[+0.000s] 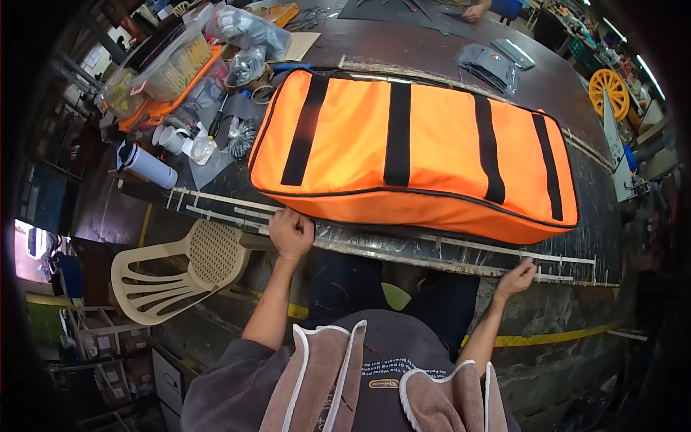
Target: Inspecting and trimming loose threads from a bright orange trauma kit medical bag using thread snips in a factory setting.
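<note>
A long orange bag (pixel 345 144) with black straps and black piping lies on the dark worktable (pixel 216 189), its long side toward me. My left hand (pixel 291 233) is closed in a fist at the table's front edge, just below the bag's near left corner. Over to the right, my right hand (pixel 517 279) is at the same edge with its fingers curled in, a little apart from the bag. Whatever either hand may hold is hidden by the fingers. Pale measuring strips (pixel 547 257) run along the edge beside my hands.
Left of the bag stand a white tumbler (pixel 150 165), mugs (pixel 171 139), a screwdriver (pixel 215 124) and clear bins with orange rims (pixel 188 81). A beige plastic chair (pixel 180 270) stands at the front left. Grey packets (pixel 489 68) lie behind the bag; another person's hand (pixel 475 12) is at the far side.
</note>
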Motion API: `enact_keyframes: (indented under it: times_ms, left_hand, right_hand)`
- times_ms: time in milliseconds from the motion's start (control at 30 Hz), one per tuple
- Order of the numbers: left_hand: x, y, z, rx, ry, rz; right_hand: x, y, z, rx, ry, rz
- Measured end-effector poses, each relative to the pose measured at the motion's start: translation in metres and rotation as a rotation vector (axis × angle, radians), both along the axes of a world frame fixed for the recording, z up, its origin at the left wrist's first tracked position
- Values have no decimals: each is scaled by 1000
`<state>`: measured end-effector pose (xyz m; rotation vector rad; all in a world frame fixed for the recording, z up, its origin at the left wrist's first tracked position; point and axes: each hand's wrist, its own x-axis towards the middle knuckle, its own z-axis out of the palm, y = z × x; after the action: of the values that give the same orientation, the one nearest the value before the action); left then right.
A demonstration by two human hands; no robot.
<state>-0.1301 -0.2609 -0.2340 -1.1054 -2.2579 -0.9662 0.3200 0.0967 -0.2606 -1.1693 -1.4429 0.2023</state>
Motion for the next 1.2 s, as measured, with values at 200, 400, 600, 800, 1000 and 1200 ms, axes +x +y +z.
enact_keyframes:
  times_ms: [200,400,600,800,1000,1200]
  left_hand:
    - [6,-7,-2,-8,-11,68]
    - [2,-3,-8,16,-29,38]
    - [-5,-14,-24,14,23,-7]
    - [-7,-12,-26,32,16,-48]
    - [-6,-8,-32,-5,32,-43]
    - [-1,-7,-26,9,33,-10]
  right_hand:
    - [-11,-6,-3,-110,-154,50]
    - [-7,-5,0,-108,-250,29]
    - [-13,-7,-2,-125,-213,45]
    - [-25,-9,19,-141,-268,0]
    - [-16,-10,24,-137,-251,-12]
    - [-19,-11,25,-157,-238,13]
